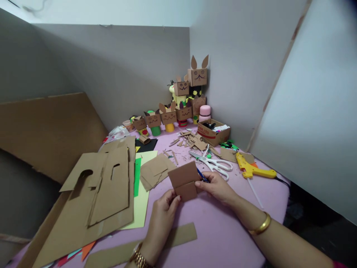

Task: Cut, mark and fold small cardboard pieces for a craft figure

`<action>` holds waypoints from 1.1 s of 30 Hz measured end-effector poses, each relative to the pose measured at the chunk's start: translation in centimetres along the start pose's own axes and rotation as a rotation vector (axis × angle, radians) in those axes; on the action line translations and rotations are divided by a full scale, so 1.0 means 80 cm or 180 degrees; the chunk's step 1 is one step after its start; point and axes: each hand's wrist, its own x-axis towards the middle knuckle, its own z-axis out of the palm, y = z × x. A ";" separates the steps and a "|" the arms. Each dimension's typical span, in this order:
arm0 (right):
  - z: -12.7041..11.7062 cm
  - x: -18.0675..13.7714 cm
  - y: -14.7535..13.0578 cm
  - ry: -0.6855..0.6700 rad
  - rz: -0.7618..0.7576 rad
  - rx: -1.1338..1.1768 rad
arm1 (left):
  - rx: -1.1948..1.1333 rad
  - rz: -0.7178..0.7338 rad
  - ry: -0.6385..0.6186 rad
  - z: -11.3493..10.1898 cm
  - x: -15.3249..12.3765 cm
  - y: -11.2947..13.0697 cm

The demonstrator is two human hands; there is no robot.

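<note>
A small folded piece of brown cardboard (184,180) is held over the pink table (223,230) between both my hands. My left hand (164,214) pinches its lower left corner with closed fingers. My right hand (216,186) grips its right edge and also holds a blue pen (201,175) against it. White scissors (214,163) lie just behind my right hand. A yellow glue gun (251,169) lies further right.
Large cut cardboard sheets (103,190) and coloured paper (141,193) lie at the left. A cardboard strip (145,247) lies under my left wrist. Cardboard animal figures (178,108), scraps (192,141) and a small box (213,134) stand in the far corner by the walls.
</note>
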 end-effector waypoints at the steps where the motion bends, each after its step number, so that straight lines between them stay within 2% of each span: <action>1: 0.000 0.000 0.000 -0.0002 0.0026 -0.0002 | 0.0002 0.0025 0.0004 0.000 0.000 0.000; 11: 0.001 0.000 0.002 0.0034 0.0074 0.0016 | 0.0037 0.0002 -0.0082 0.000 0.000 0.001; 18: 0.000 0.001 -0.002 0.0513 -0.0171 0.0024 | 0.0069 0.0047 -0.0138 -0.001 0.000 -0.001; 24: 0.010 0.000 0.005 0.0117 -0.0195 0.0147 | 0.0338 0.0066 -0.0238 0.001 -0.002 -0.003; 33: 0.006 -0.005 0.004 0.0017 -0.0142 0.0095 | 0.0494 0.0000 -0.0251 0.001 -0.005 0.004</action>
